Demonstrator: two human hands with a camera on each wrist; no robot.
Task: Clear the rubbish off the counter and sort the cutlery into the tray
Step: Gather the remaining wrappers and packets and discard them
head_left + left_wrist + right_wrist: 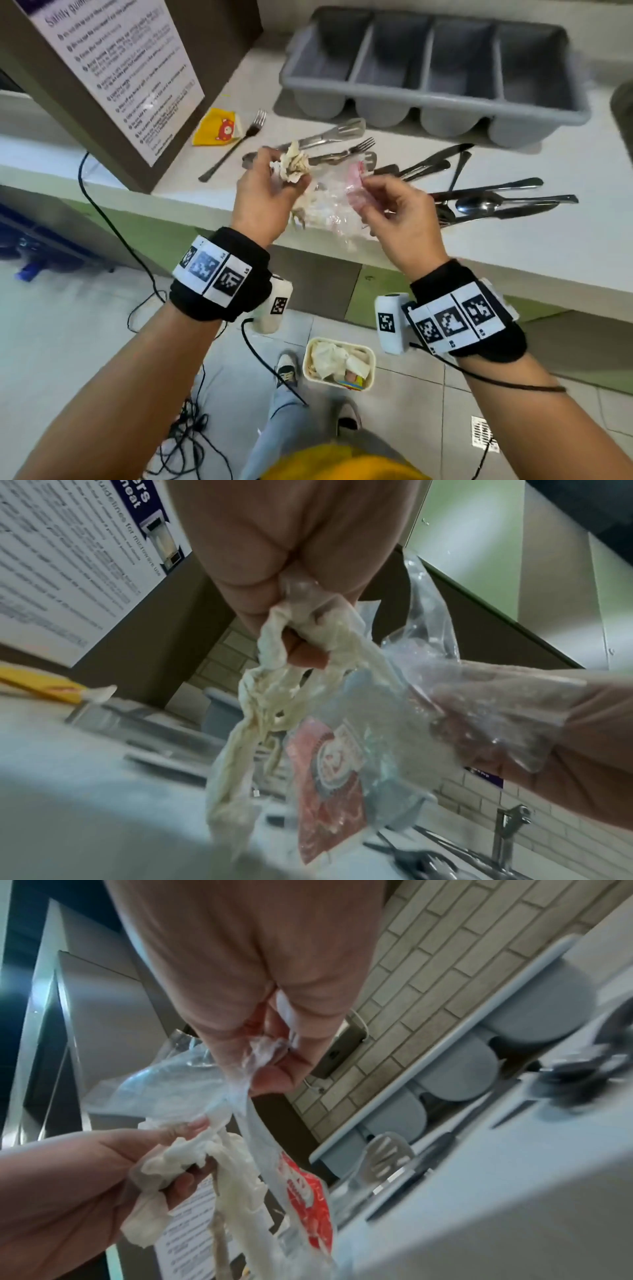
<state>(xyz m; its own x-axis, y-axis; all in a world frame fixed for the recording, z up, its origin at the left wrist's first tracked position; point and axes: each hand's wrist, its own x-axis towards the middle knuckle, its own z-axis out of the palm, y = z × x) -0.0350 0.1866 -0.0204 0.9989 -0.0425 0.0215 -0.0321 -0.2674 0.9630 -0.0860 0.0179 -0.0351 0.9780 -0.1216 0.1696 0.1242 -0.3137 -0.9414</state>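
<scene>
While both hands are busy with rubbish above the counter edge, progress reads as follows, nearest first.

Floor bin: the small cream rectangular plastic bin by the person's feet already holds crumpled paper and a colourful wrapper, so some rubbish looks cleared.

Left hand: the left hand has its fingers curled round a crumpled off-white paper napkin, lifted clear of the counter.

Right hand: the right hand pinches a clear plastic wrapper with a red printed label between thumb and fingers; napkin and wrapper hang together between the hands.

Counter: the white counter carries a loose heap of steel cutlery, forks, spoons, knives and tongs, plus one separate fork lying beside a yellow printed packet.

Tray: the grey four-compartment plastic cutlery tray at the back looks empty.

Judgement: rubbish clearing seems well under way, with the yellow packet left; sorting has not begun.
</scene>
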